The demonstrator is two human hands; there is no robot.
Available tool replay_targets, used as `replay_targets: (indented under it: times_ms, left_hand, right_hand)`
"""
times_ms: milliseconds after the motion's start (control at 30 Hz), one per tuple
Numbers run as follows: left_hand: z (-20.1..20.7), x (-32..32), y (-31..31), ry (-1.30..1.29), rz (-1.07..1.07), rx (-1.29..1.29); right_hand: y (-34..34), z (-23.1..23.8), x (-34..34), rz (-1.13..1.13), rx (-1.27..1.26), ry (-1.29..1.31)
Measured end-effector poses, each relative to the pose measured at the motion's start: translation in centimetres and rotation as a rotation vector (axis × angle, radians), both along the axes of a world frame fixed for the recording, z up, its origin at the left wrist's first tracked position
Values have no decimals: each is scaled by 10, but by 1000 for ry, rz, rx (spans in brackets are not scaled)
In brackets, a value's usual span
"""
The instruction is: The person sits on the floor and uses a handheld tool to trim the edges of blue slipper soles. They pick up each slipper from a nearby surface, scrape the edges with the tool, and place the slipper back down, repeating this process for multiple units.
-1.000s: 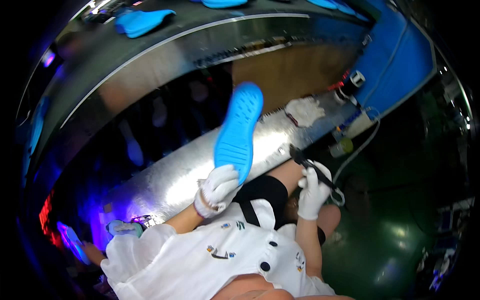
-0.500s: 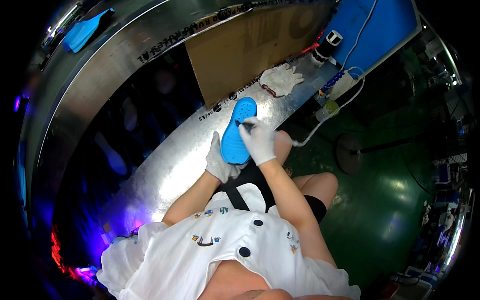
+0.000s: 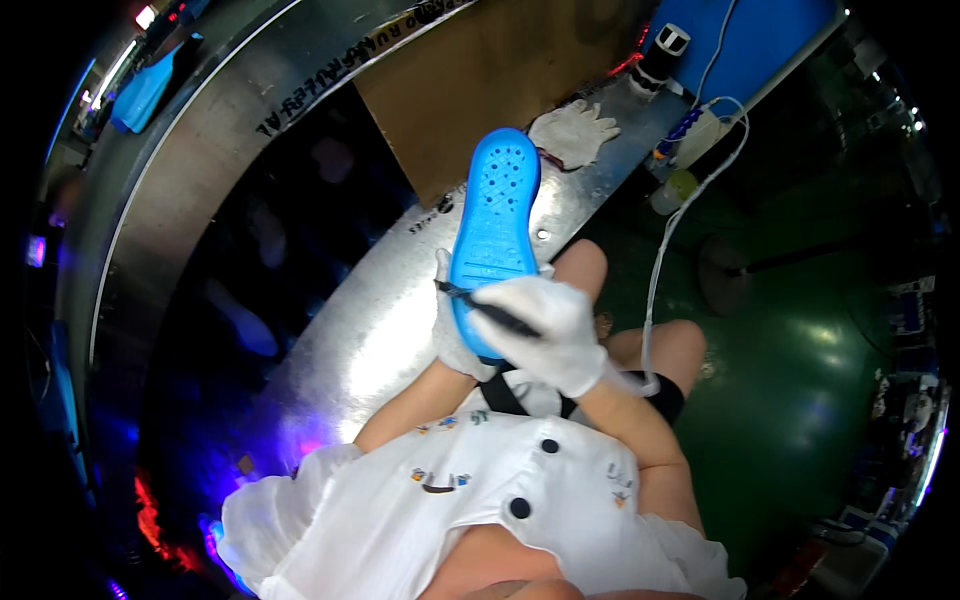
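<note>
A blue shoe sole [image 3: 492, 235] lies lengthwise before me, its dotted, crisscrossed end pointing away. My left hand [image 3: 452, 335], in a white glove, grips it from below and along its left edge; part of that hand is hidden under the sole. My right hand [image 3: 550, 330], also white-gloved and a little blurred, is closed around a slim black brush [image 3: 508, 318]. The dark tip of the brush lies over the near half of the sole, by its left edge. Whether the tip touches the surface I cannot tell.
The metal bench [image 3: 350, 340] runs diagonally beneath my hands. On it lie a loose white glove [image 3: 575, 133] and a cardboard sheet [image 3: 470, 100]. A white hose [image 3: 652, 310] loops down on the right toward my right wrist. Beyond the bench, a conveyor [image 3: 240, 300] carries soles.
The sole has come closer to the camera. The brush has shifted from the sole's middle to its near half, and my right hand has moved nearer to me.
</note>
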State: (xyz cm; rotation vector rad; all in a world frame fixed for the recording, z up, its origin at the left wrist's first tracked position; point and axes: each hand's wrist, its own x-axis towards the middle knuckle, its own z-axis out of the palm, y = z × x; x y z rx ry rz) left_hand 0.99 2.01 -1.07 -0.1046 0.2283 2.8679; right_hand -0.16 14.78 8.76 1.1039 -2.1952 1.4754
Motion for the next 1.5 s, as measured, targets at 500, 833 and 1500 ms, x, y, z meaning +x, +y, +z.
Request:
replay_targets:
  times_ms: [500,833,1500]
  left_hand:
    - [12,-13,-5,322,-65,72]
    - [33,-23,-24,231,-67,62]
    - [33,-41,-53,346,-186,-212]
  right_hand:
    - [1,-9,17,-149,48,233]
    - [-12,-10,35,-89,-147,47]
    - [-6,-25,11,-107,-423,-550]
